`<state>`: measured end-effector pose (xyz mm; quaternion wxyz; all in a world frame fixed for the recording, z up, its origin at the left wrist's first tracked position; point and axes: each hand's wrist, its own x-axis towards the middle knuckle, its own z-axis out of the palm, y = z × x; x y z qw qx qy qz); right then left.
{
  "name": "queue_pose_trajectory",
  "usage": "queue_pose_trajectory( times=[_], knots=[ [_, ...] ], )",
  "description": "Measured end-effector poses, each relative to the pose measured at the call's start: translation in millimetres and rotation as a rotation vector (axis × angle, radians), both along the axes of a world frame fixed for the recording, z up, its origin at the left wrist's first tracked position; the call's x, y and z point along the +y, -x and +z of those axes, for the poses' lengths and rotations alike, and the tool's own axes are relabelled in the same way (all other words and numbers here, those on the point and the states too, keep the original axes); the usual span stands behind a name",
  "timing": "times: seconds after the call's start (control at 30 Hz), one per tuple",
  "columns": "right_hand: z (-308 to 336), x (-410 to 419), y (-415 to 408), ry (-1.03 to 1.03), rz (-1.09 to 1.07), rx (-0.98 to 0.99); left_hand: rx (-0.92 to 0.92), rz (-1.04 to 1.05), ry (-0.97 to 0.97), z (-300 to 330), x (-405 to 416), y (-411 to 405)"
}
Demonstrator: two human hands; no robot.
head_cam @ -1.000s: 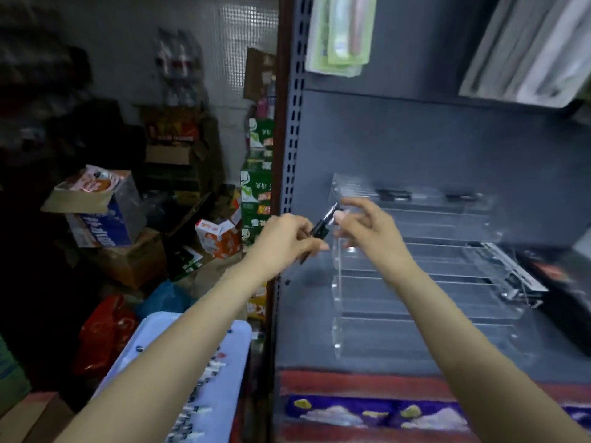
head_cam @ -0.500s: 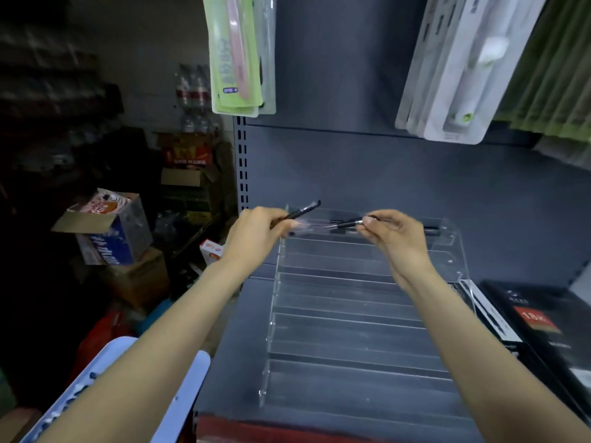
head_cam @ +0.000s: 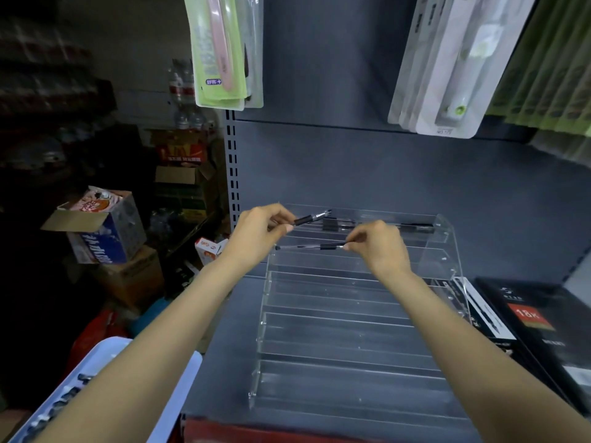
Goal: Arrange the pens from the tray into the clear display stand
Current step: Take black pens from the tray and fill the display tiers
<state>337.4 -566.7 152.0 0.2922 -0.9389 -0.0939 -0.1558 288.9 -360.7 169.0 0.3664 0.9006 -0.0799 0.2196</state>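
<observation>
A clear tiered display stand (head_cam: pixel 351 330) sits on the grey shelf in front of me. My left hand (head_cam: pixel 259 235) grips a black pen (head_cam: pixel 311 218) that points up and right over the stand's top tier. My right hand (head_cam: pixel 379 247) pinches the end of a second black pen (head_cam: pixel 315 246), held level over the second tier. Two pens (head_cam: pixel 415 227) lie in the top row. A pale blue tray (head_cam: pixel 92 388) with several pens sits at the lower left, partly hidden by my left forearm.
Packaged items (head_cam: pixel 224 52) hang from the grey back panel above, with more (head_cam: pixel 447 65) to the right. Black boxes (head_cam: pixel 537 330) stand right of the stand. Cardboard boxes (head_cam: pixel 105 228) and clutter fill the dark floor area to the left.
The view swung from the left aisle onto the stand. My hands separated, each with one pen; the right hand has lowered its pen from the top tier toward the second tier.
</observation>
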Motion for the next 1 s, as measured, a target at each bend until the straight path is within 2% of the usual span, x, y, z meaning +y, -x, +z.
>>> queue_pose_trajectory(
  times=[0.1, 0.27, 0.47, 0.53, 0.6, 0.73, 0.83, 0.93, 1.0],
  knots=[
    [-1.0, -1.1, -4.8, 0.100, 0.003, 0.058, -0.001, -0.005, 0.010, -2.9, -0.9, 1.8],
    [-3.8, -1.1, -11.8, 0.078, 0.008, 0.132, 0.026, -0.008, -0.016, -4.4, -1.0, 4.0],
    [1.7, -10.6, 7.7, -0.367, 0.114, 0.112, 0.015, -0.012, -0.032, -1.9, -2.0, 9.4],
    [6.2, -7.2, 15.9, -0.527, 0.201, 0.129, 0.012, -0.025, -0.037, -2.0, -4.5, 11.0],
    [10.9, -2.0, 24.6, -0.599, 0.315, 0.168, 0.007, -0.051, -0.048, -1.1, -8.8, 12.4],
    [17.4, -1.8, 29.8, -0.557, 0.358, 0.124, -0.026, -0.051, -0.057, -1.0, -12.6, 15.8],
    [14.3, -14.2, 25.2, -0.566, 0.261, 0.082, -0.077, 0.100, -0.046, -9.2, -3.6, 18.4],
    [9.1, -24.1, 20.9, -0.485, 0.157, 0.091, 0.018, 0.229, 0.012, -18.3, 7.2, 18.5],
    [6.7, -21.7, 19.6, -0.367, 0.136, 0.100, 0.131, 0.216, 0.068, -22.9, 10.9, 16.6]
  ],
)
